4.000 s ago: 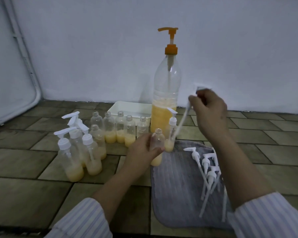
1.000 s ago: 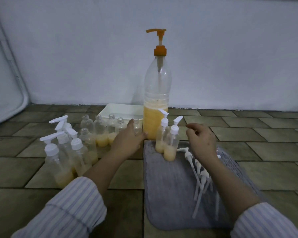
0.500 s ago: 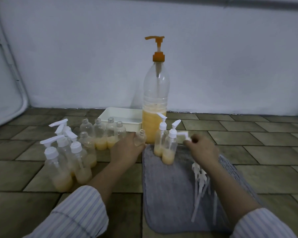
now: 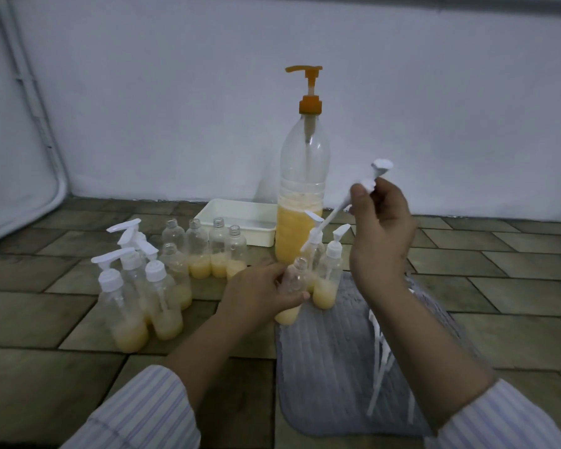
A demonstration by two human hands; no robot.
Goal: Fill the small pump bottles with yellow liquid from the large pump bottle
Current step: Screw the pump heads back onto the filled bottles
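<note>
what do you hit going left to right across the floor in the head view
capped bottles → open bottles → white tray → left hand with an open bottle → big pump bottle → right hand holding a pump → loose pumps

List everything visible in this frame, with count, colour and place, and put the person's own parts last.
large pump bottle: one, clear, orange pump, yellow liquid, centre back.
open small bottles: five, clear, yellow liquid, left of it.
capped small bottles: about four, white pumps, far left.
capped pair: two, on the mat's far end.
tray: one, white, behind the open bottles.
mat: one, grey, on tiled floor.
loose pumps: several, white, on mat.
left hand: grips an uncapped bottle.
right hand: holds a white pump.
</note>
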